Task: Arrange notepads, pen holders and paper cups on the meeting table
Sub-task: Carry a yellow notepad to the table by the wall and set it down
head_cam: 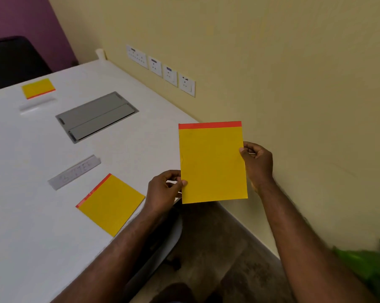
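Your two arms reach out from the bottom of the view, and both hands hold one yellow notepad (213, 165) up in the air, off the edge of the white counter (31, 171). Your left hand (162, 189) pinches its lower left edge with thumb on front and fingers curled behind. Your right hand (257, 162) pinches the right edge the same way. The pad stands almost upright, red strip on top, facing you.

Two more pads already lie flat on the counter. One near notepad (110, 204) sits by the edge just beside your left hand, next to a name plate (75, 171). One far notepad (38, 88) sits across the counter, past the grey cable box (97, 117).

So I think you are early on. This pad is not put down yet. No pen holders or paper cups show anywhere.
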A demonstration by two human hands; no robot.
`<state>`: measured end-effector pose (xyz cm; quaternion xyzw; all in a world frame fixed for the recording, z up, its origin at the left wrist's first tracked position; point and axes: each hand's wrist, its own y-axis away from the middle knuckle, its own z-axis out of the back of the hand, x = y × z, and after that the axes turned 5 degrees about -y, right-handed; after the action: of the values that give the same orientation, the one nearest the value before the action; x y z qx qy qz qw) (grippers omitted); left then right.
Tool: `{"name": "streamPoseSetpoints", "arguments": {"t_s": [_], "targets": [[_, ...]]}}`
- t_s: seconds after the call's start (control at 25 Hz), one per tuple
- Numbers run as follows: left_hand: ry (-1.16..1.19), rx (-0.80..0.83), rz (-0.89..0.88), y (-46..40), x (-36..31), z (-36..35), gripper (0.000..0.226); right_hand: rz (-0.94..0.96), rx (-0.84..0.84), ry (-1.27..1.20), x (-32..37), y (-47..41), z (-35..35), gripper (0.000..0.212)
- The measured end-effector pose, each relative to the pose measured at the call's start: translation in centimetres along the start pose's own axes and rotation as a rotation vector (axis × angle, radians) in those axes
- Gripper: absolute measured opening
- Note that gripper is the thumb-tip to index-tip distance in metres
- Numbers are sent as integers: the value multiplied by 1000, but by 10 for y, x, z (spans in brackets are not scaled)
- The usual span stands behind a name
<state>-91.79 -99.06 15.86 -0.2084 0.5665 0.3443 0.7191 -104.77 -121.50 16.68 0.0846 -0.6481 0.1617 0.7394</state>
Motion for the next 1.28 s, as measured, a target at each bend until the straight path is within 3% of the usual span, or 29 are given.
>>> {"name": "streamPoseSetpoints", "arguments": {"t_s": [0.52,1.0,1.28], "targets": [[-51,-262,191,-141,45,11,23,-25,345,99,-43,-156,-132,26],[-64,-357,332,-241,84,6,23,-65,569,248,-86,-255,-230,29],[-34,-429,428,-316,117,-27,50,-50,725,353,-123,-314,-284,22]]}}
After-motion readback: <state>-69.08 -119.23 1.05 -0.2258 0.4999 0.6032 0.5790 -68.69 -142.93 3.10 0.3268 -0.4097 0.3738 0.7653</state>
